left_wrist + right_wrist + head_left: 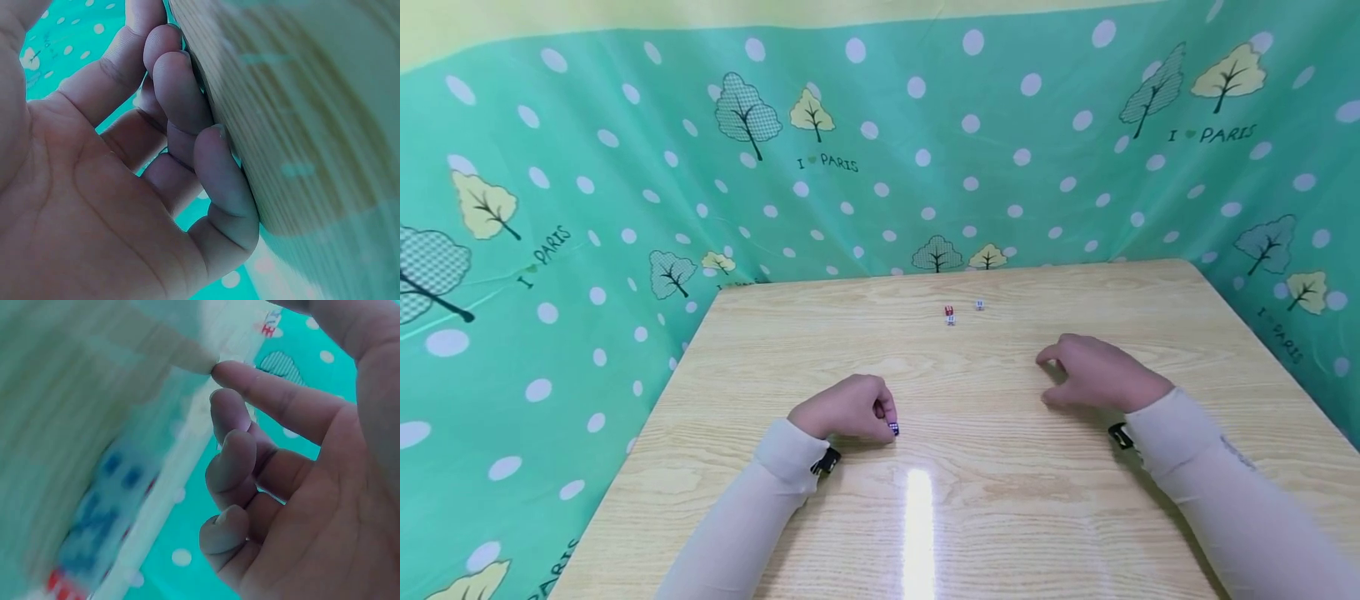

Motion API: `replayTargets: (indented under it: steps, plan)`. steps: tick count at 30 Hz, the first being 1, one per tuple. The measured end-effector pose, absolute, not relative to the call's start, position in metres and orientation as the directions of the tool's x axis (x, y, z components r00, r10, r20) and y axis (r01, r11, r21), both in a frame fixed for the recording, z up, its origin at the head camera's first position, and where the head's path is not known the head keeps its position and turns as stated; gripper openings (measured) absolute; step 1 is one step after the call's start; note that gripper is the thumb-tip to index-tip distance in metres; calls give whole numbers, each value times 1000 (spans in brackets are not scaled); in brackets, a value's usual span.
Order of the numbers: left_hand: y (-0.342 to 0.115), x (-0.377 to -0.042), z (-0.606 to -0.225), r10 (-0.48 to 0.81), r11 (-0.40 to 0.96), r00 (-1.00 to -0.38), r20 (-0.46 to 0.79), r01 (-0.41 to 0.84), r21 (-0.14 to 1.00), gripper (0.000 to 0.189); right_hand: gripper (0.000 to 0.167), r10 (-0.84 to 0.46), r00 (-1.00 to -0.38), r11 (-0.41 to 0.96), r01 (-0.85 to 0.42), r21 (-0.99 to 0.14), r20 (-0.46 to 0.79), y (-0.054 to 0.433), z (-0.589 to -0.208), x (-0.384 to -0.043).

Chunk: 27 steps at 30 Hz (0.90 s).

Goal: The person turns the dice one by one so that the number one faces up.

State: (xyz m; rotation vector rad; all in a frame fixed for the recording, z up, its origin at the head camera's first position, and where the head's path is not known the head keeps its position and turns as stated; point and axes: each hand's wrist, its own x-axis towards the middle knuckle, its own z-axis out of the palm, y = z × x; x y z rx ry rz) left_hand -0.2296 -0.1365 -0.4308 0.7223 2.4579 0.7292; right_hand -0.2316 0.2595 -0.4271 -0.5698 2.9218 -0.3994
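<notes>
Near the middle of the wooden table (1000, 500), my left hand (846, 408) pinches a small dark blue die (893, 428) with white dots between thumb and forefinger. In the left wrist view the other fingers (222, 181) are bent against the tabletop, and the die is out of sight. My right hand (1093, 372) is over the right side of the table, thumb and forefinger apart with nothing between them. The forefinger (281, 394) touches the tabletop in the right wrist view. Beyond both hands stand a red die (949, 310), a white die (951, 320) close before it, and another white die (980, 305) to their right.
A green dotted cloth (880, 167) printed with trees hangs behind the table and along its sides. A bright strip of reflected light (919, 533) lies on the near tabletop. Blurred blue and red marks (100, 519) show on the surface in the right wrist view.
</notes>
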Motion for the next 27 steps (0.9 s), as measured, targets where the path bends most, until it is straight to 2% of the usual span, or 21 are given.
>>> replayTargets:
  steps: [4,10,14,21,27]
  plan:
    - [-138,-229,-432,597,720,-750,-285,344,603,11,57,-385,-919,887,-343,-308,-86,241,-428,-250]
    - [-139,-232,-434,600,719,-745,-291,343,605,10,27,-343,-938,868,-296,-398,-52,217,-435,-281]
    - [-139,-234,-435,599,721,-747,-290,344,602,10,16,-333,-941,856,-280,-436,-51,205,-436,-298]
    - [-139,-235,-435,599,721,-744,-297,340,604,9,14,-360,-931,833,-288,-473,-67,184,-433,-322]
    - [-139,-235,-435,595,720,-748,-295,332,609,9,26,-337,-941,856,-293,-426,-28,166,-434,-334]
